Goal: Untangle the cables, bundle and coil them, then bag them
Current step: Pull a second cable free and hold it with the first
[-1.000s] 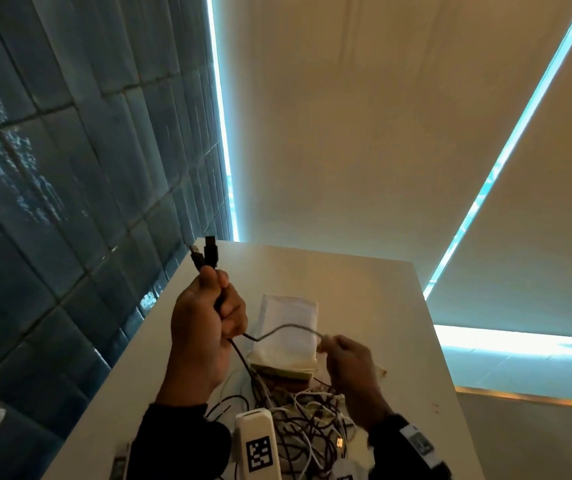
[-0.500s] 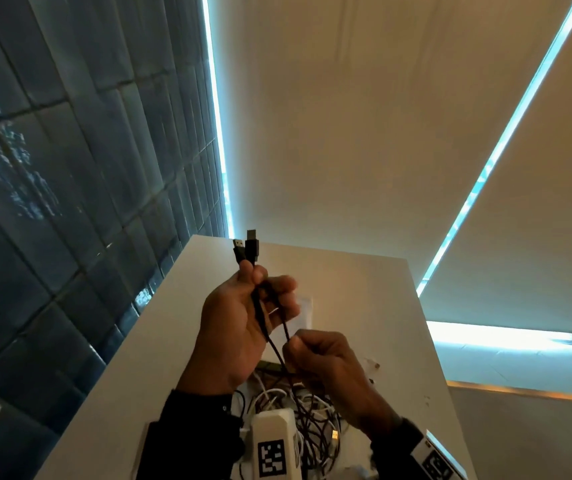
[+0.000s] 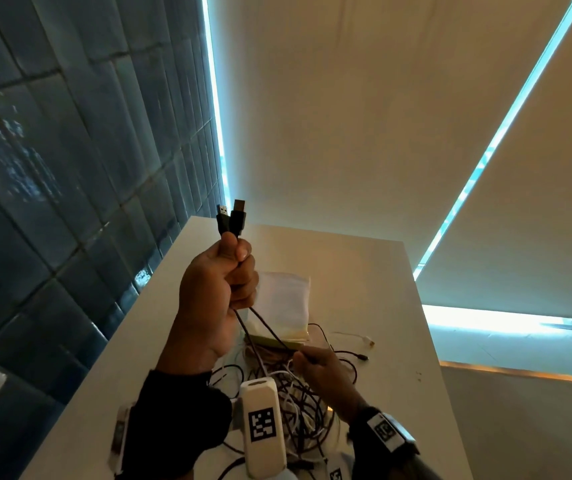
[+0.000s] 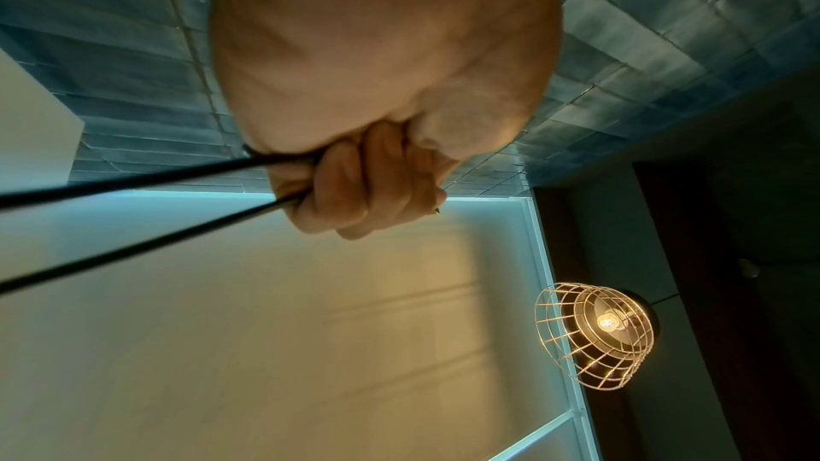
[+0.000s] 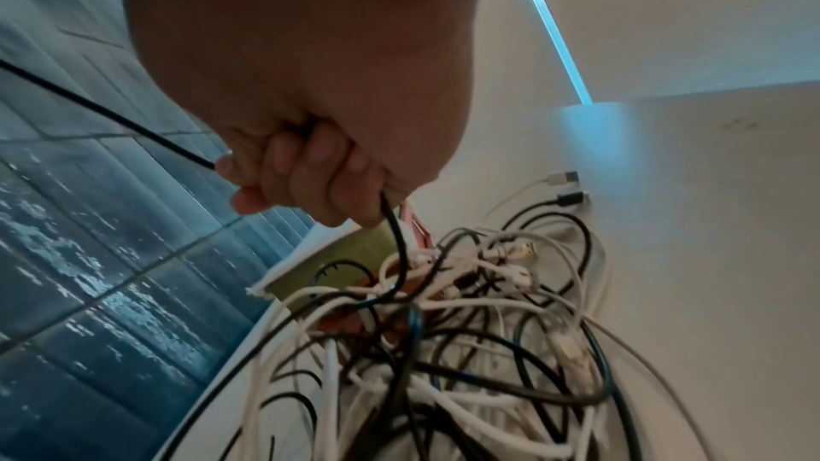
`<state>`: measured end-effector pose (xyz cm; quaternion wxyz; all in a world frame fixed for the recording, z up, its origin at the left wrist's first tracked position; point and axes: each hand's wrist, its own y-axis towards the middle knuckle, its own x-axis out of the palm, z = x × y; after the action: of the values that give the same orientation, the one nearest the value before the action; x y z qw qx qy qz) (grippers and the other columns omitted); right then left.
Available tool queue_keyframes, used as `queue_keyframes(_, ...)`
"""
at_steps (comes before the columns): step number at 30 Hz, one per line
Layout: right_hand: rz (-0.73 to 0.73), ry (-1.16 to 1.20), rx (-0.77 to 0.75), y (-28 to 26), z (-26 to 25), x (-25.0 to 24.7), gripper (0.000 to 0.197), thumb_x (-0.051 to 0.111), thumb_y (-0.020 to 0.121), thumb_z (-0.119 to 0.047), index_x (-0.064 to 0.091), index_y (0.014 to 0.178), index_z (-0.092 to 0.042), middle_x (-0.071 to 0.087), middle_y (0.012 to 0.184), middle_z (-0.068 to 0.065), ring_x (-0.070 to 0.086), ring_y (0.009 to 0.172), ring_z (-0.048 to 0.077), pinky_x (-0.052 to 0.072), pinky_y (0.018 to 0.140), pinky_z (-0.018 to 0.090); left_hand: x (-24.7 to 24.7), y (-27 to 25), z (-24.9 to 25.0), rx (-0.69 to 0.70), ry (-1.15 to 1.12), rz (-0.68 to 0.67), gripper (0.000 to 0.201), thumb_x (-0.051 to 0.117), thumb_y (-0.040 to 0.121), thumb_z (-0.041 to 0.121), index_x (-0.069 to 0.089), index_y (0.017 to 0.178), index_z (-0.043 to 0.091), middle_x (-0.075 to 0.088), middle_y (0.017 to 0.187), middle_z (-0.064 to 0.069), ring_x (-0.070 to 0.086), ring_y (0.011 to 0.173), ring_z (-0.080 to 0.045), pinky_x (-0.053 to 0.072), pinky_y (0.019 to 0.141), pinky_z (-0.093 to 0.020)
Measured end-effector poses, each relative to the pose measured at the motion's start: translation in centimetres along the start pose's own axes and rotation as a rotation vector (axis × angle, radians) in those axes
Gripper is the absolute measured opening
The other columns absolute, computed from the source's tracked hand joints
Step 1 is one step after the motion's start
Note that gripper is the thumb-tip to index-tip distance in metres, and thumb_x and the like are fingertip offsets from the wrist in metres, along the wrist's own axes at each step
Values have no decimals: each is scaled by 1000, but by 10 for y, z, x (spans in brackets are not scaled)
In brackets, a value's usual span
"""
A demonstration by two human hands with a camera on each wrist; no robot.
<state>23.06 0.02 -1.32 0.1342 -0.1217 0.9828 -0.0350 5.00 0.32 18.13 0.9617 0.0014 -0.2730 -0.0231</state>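
1. Left hand [image 3: 217, 289] is up above the table, fist clenched around a black cable [image 3: 265, 329], with its two USB plugs [image 3: 231, 218] poking up side by side out of the top of the fist.
2. From the left wrist view, two black strands [image 4: 133, 184] run taut out of the curled fingers [image 4: 355, 188] toward the left edge.
3. Right hand [image 3: 324, 374] sits lower, just above the pile, fingers curled tight on the same black cable; the right wrist view shows the strand going in at the fingertips [image 5: 284, 174] and dropping out below into the heap.
4. The tangle of cables [image 5: 466, 328], black and white mixed, lies on the white table [image 3: 364, 271] right under the right hand, still knotted together.
5. A white bag [image 3: 286, 299] lies flat on the table just beyond the pile, behind the left hand.
6. A few loose plug ends [image 3: 367, 339] trail out to the right of the heap.
7. Blue tiled wall [image 3: 52, 168] runs along the left; a wire-cage lamp [image 4: 599, 335] glows in the left wrist view.
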Motion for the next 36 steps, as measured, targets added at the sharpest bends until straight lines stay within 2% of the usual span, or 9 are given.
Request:
queue_keyframes(3,37,-20,65,2,4,5,29,51,97,-11,58,68,-9,49,59,-8,42,50,-2,33,51,10,-3,-1,2,11,15,30,47,27,103,27,48,62,20,27,45,10,17,37,-3,8,40,-23)
queue_keyframes(8,218,133,141,9,-22,-6,28,57,93,-14,66,74,4,56,58,3,51,46,7,40,44,20,-7,-4,6,-33,70,69,40,27,104,27,43,69,17,25,44,9,16,36,-3,7,39,-20)
queue_keyframes(12,271,417,7,8,-79,-19,22,57,93,-14,64,81,3,36,51,0,27,43,11,21,41,24,-4,-6,7,-41,161,106,39,27,105,27,45,71,16,31,42,3,18,33,-6,12,37,-19)
queue_keyframes(15,191,568,-154,0,-118,-21,19,53,94,-11,61,87,5,33,51,-3,21,45,12,16,44,24,0,-7,-1,-73,228,148,38,27,105,28,44,74,15,54,48,-6,33,33,-10,22,34,-20)
queue_keyframes(18,117,577,-275,-14,-141,-19,19,57,91,-16,62,87,1,36,54,1,24,46,12,18,44,26,2,-8,-7,-130,272,176,39,25,105,30,44,75,15,73,73,-14,58,48,-17,40,42,-22)
queue_keyframes(22,20,555,-372,-25,-150,-15,16,56,91,-14,64,83,-2,40,56,6,30,47,12,26,44,20,4,-7,-7,-188,138,117,41,24,105,34,44,74,16,74,96,-19,73,79,-29,58,57,-32)
queue_keyframes(26,-122,543,-309,-29,-144,-11,18,52,93,-6,59,78,3,46,55,1,40,44,6,38,46,13,10,-7,-6,-212,-146,-30,40,25,103,35,45,75,14,72,104,-22,73,83,-29,59,65,-35)
queue_keyframes(30,-223,501,-208,-29,-120,-7,15,56,88,-9,59,75,-1,54,65,5,46,50,5,35,46,13,12,-3,-2,-141,-242,-58,38,28,103,31,45,73,16,71,85,-10,50,45,-9,47,49,-22)
queue_keyframes(36,-183,453,-63,-18,-87,-9,18,48,96,-3,55,81,2,54,56,-7,41,42,-2,31,41,10,11,-4,-1,-98,-242,-92,39,31,101,32,46,68,17,43,54,5,27,39,-4,25,41,-19)
